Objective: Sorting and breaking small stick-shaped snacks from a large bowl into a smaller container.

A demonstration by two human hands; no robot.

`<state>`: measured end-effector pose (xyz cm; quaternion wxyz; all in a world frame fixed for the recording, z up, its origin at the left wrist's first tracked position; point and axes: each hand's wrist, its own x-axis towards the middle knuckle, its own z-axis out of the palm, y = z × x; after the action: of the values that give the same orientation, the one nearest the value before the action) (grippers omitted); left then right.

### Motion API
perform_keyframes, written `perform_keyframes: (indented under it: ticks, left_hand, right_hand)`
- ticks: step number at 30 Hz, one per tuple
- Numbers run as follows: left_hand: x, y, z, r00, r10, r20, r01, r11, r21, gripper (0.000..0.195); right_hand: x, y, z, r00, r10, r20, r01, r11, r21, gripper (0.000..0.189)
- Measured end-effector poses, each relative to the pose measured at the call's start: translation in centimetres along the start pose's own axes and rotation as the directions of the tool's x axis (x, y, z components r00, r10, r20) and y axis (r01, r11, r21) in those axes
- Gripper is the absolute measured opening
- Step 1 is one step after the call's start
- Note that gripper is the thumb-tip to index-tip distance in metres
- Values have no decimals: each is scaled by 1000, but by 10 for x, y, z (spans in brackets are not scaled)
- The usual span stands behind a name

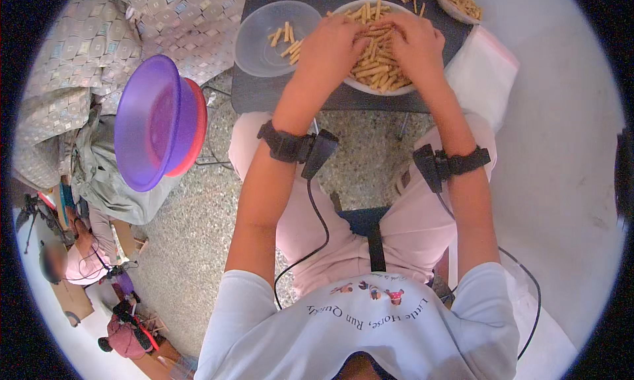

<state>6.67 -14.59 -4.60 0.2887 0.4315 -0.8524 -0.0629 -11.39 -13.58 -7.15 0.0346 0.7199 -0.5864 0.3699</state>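
Note:
A white bowl [380, 91] heaped with short tan snack sticks [379, 70] stands on a dark table [277, 95]. Over the left part of the heap lies my left hand [339, 41], fingers bent towards the sticks. My right hand [413, 41] is on the heap's right part, its fingertips near those of the left. Whether either hand grips any sticks is hidden. Left of the white bowl, a translucent plastic bowl [252, 48] holds several sticks. Black straps with small devices circle both wrists.
More sticks fill a container [463, 8] at the table's back right, beside a clear plastic bag [480, 78]. A purple basin [148, 122] and a red basin [200, 127] are at the left, near patterned cloth [183, 28]. Other people are at the far lower left.

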Motion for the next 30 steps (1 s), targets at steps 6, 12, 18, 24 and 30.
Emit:
perform_keyframes:
  ticks: [6, 12, 18, 24, 30]
  left_hand:
    - [2, 0, 2, 998, -34, 47, 35, 999, -29, 26]
    - [4, 1, 9, 990, 9, -138, -16, 999, -47, 14]
    - [20, -18, 21, 940, 62, -334, -43, 997, 66, 20]
    - [20, -28, 46, 948, 45, -315, 21, 979, 203, 23]
    - [19, -23, 52, 960, 6, -280, 41, 986, 161, 22]
  right_hand:
    - [-2, 3, -1, 999, 8, 47, -3, 995, -103, 26]
    - [-5, 5, 4, 994, -24, 111, 44, 981, -187, 32]
    - [-4, 1, 6, 992, -32, 121, 58, 975, -215, 37]
    - [-7, -1, 8, 990, -5, 139, 30, 983, -179, 35]
    - [-6, 2, 14, 995, -24, 94, 43, 976, -213, 36]
